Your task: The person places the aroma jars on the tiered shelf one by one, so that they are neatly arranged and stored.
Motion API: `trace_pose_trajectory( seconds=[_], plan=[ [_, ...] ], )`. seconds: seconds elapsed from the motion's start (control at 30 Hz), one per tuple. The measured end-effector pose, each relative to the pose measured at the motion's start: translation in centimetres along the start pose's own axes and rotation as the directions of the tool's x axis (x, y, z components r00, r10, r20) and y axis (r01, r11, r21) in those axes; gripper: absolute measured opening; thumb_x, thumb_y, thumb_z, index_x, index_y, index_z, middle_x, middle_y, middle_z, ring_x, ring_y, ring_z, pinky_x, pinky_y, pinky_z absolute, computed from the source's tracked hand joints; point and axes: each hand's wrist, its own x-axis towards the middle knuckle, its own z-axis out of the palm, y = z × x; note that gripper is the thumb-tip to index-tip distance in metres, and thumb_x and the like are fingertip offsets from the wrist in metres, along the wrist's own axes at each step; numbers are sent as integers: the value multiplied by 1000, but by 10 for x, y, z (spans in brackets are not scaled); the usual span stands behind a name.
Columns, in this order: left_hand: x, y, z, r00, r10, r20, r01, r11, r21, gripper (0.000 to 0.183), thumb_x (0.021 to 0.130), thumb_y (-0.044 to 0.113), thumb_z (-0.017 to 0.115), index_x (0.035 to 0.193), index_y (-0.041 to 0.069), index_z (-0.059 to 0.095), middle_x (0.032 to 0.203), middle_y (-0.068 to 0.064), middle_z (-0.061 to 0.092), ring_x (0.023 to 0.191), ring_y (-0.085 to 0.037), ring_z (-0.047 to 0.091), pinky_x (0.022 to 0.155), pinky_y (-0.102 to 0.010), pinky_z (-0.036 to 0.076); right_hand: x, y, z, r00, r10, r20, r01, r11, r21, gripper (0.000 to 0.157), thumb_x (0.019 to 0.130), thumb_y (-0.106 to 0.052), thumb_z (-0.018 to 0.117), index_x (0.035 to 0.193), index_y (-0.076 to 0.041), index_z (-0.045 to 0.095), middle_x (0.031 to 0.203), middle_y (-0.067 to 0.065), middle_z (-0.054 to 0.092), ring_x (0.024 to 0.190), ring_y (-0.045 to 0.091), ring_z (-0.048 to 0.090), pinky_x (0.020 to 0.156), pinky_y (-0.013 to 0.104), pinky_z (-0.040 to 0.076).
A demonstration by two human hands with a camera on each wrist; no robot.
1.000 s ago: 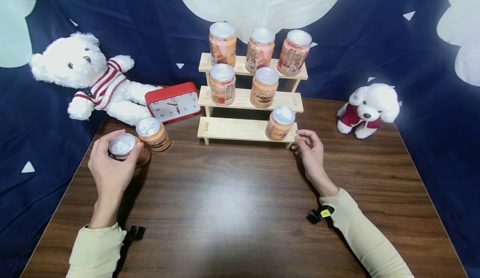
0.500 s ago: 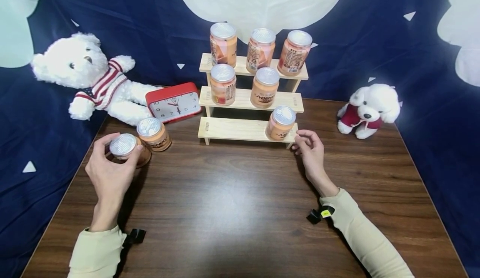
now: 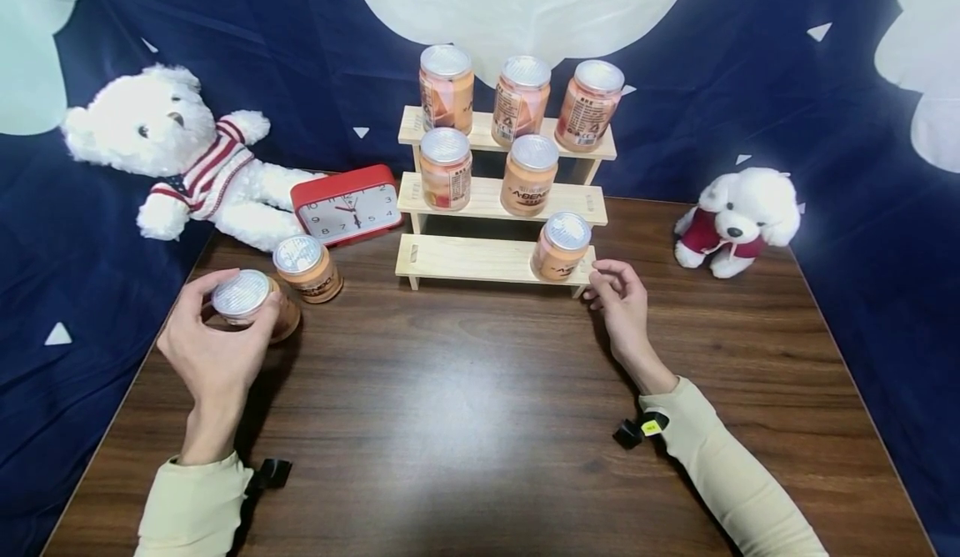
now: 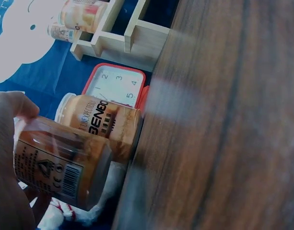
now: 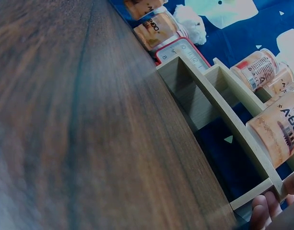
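Note:
My left hand [image 3: 213,348] grips a clear jar [image 3: 242,294] with a silver lid and orange-brown filling, thumb and fingers around its upper part. In the left wrist view this held jar [image 4: 60,158] leans, its back label and barcode showing. Right beside it a similar jar [image 3: 309,269] stands on the table. My right hand [image 3: 622,307] holds the right end of the lowest step of a three-step wooden rack [image 3: 465,258]. Its fingers [image 5: 265,206] curl at that end in the right wrist view. A jar [image 3: 561,248] stands on this step close to the hand.
Several more jars stand on the rack's upper steps, such as a top-left jar [image 3: 446,90] and a middle-step jar [image 3: 528,175]. A red clock [image 3: 347,205] and white teddy bear [image 3: 225,165] lie behind the left jars. A plush dog [image 3: 738,219] sits at right on the brown table [image 3: 465,424].
My left hand has shifted slightly left, and the top of the jar it holds has tipped left with it. The right hand, rack and other jars have stayed in place.

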Motion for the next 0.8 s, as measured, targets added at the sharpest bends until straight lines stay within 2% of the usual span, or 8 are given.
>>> trace_pose_trajectory(
  seconds=[0.13, 0.3, 0.53, 0.63, 0.8],
  plan=[
    [0, 4, 0, 997, 72, -38, -73, 997, -20, 48, 70, 23, 94, 112, 2, 84, 108, -17, 82, 98, 18, 55, 82, -10, 35, -1, 0, 0, 1000, -1, 1, 1, 1000, 0, 11, 108, 1, 65, 118, -1, 67, 85, -8, 74, 70, 11, 67, 60, 19, 55],
    [0, 16, -1, 986, 147, -78, -152, 987, -59, 55, 70, 38, 86, 109, -1, 84, 104, -23, 80, 100, 12, 58, 83, -9, 35, -1, -1, 0, 1000, 5, 0, -5, 1000, 4, 10, 108, 1, 65, 117, -2, 67, 85, -8, 74, 70, 11, 67, 61, 19, 55],
    [-5, 45, 0, 973, 216, -80, -226, 964, -143, 56, 69, 37, 83, 104, -7, 81, 98, -28, 78, 97, 8, 56, 84, -6, 37, 0, -1, 0, 1000, 7, -3, -7, 1000, 5, 9, 108, 0, 65, 116, -3, 67, 85, -8, 74, 71, 10, 67, 61, 19, 55],
    [-6, 56, 1, 969, 242, -59, -248, 954, -169, 55, 70, 36, 83, 103, -8, 81, 98, -29, 78, 94, 0, 59, 83, -7, 37, 0, -1, 0, 1000, 7, -4, -7, 1000, 1, 9, 108, 0, 65, 116, -4, 68, 85, -8, 74, 70, 10, 67, 61, 19, 55],
    [-7, 64, 5, 961, 275, -16, -272, 942, -198, 55, 72, 38, 83, 104, -8, 81, 102, -25, 80, 89, -21, 62, 81, -8, 37, -1, -2, 0, 1000, 7, 1, -7, 1000, -3, 11, 108, 0, 65, 119, 1, 66, 85, -9, 74, 70, 10, 67, 61, 18, 55]
  ],
)
